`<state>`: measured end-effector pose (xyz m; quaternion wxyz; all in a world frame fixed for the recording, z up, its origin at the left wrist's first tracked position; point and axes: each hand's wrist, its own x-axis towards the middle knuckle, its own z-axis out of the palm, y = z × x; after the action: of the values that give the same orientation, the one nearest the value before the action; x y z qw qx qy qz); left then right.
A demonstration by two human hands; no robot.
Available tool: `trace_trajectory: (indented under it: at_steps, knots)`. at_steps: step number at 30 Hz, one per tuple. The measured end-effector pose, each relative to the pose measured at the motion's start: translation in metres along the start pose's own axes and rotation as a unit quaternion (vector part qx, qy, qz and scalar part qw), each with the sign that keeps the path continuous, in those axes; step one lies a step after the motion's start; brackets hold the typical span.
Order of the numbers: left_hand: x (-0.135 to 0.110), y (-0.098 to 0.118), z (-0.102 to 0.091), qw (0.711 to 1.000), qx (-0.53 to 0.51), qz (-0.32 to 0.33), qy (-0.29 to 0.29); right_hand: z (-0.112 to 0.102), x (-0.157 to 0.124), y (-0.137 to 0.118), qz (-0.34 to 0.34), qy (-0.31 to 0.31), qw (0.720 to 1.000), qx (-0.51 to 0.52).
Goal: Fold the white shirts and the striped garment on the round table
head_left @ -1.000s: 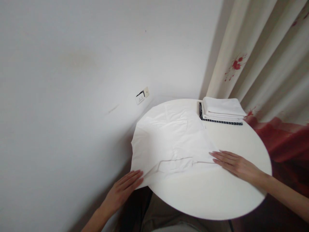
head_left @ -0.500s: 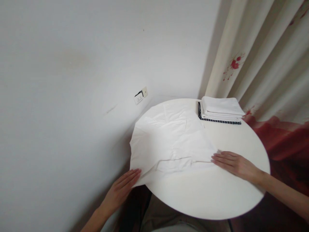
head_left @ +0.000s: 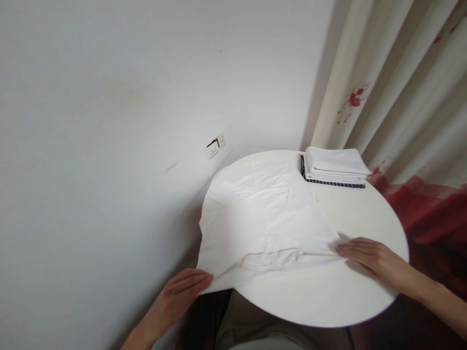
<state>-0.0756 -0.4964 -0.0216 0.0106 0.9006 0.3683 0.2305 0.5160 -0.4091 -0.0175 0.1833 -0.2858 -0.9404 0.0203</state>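
Note:
A crumpled white cloth (head_left: pixel 262 223) lies spread over the left half of a round white table (head_left: pixel 328 296), and its left part hangs past the table's edge. My left hand (head_left: pixel 175 299) is below the table's edge. Its fingers are held together and close on the cloth's near-left corner. My right hand (head_left: pixel 372 255) rests on the tabletop with its fingers curled on the cloth's near-right corner. A long crease runs across the cloth between the two hands.
A stack of folded white cloths (head_left: pixel 335 165) lies on a dark patterned piece at the table's far edge. Behind it hangs a cream curtain with red flowers (head_left: pixel 383 87). A white wall with a socket (head_left: pixel 215 146) is close on the left.
My right hand has slid right and nearer, drawing the cloth's near-right corner with it. My left hand has dropped a little lower with its corner. The cloth now lies stretched wider between them.

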Motion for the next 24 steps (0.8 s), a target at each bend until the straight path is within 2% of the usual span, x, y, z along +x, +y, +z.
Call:
trace_trajectory:
  at_steps: [3, 7, 11, 13, 16, 18, 21, 24]
  knots:
    - [0.007, 0.005, -0.013, 0.999, -0.036, 0.004, 0.004, -0.016, -0.002, -0.021, 0.027, -0.041, 0.999, 0.019]
    - [0.012, 0.010, -0.031, 0.995, -0.086, -0.041, -0.025, -0.034, -0.004, -0.042, 0.063, -0.064, 0.995, 0.038]
    - [0.014, 0.020, -0.050, 0.985, -0.144, -0.079, -0.056, -0.043, -0.012, -0.055, 0.102, -0.050, 0.992, 0.061]
    - [0.017, 0.023, -0.057, 0.975, -0.186, -0.093, -0.072, -0.042, -0.014, -0.057, 0.144, -0.031, 0.986, 0.081]
    - [0.028, 0.018, -0.059, 0.963, -0.234, -0.116, -0.061, -0.039, -0.004, -0.049, 0.227, 0.002, 0.964, 0.136]
    - [0.040, 0.007, -0.057, 0.958, -0.244, -0.144, -0.040, -0.037, 0.012, -0.036, 0.267, -0.008, 0.943, 0.197]
    - [0.064, -0.018, -0.051, 0.942, -0.241, -0.230, -0.035, -0.036, 0.044, -0.009, 0.293, -0.050, 0.904, 0.307]
    - [0.090, -0.048, -0.043, 0.908, -0.252, -0.328, -0.058, -0.034, 0.078, 0.022, 0.301, -0.060, 0.869, 0.388]
